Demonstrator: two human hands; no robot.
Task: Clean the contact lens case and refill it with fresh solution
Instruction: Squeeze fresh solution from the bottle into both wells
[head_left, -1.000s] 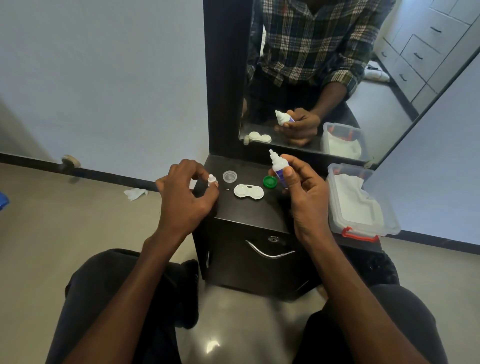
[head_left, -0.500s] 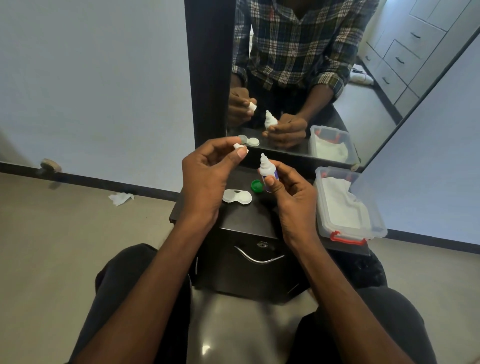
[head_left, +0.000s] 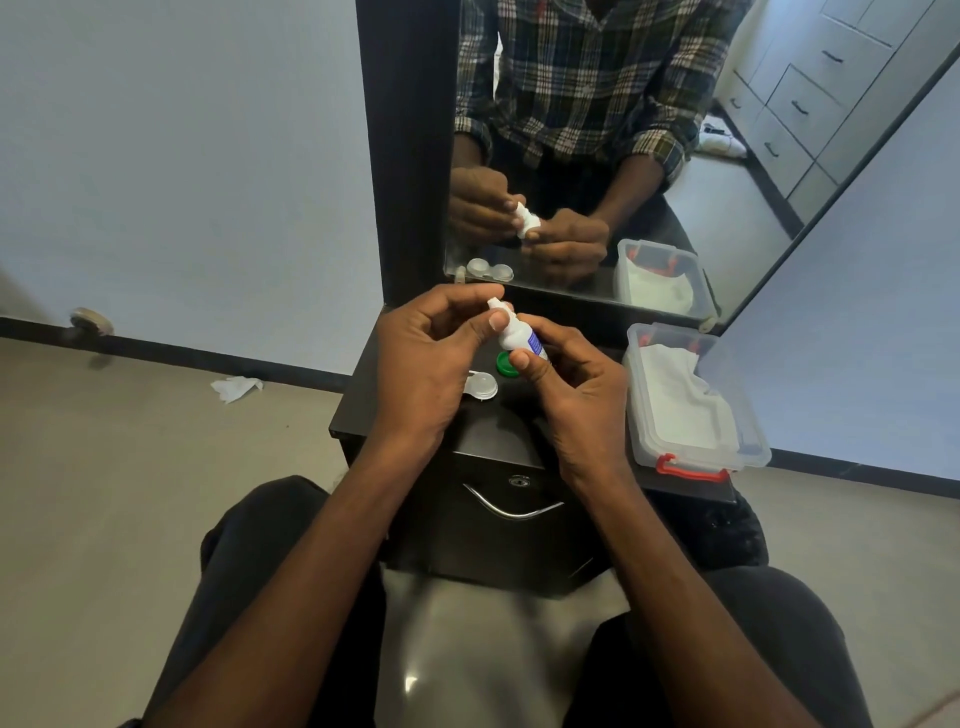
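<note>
Now meeting above cabinet's (head_left: 519, 431) rear edge: left hand (head_left: 431, 364) pinching cap (head_left: 494, 303) onto light, squeezable bottle (head_left: 517, 335), right hand (head_left: 566, 389) gripping its body.

— Is the room bright or dark for us?

— We see soft, even light. The wall (head_left: 182, 156) looks pale and smooth, with a dim patch low on its left side.

— Do we see any shine?

— Yes. The floor (head_left: 415, 680) has a small white glint between the knees. The drawer handle (head_left: 511, 506) shines too. The mirror (head_left: 675, 156) looks brighter at its right side, where we see white drawers.

— Any shadows?

— We see soft ones under the hands on the dark cabinet top (head_left: 488, 436).

— Is it sharp?

— The middle is fairly clear. The solution bottle (head_left: 519, 338) label is too fuzzy to read. At the edges, straight lines bend and lean, and the arms look stretched.
</note>
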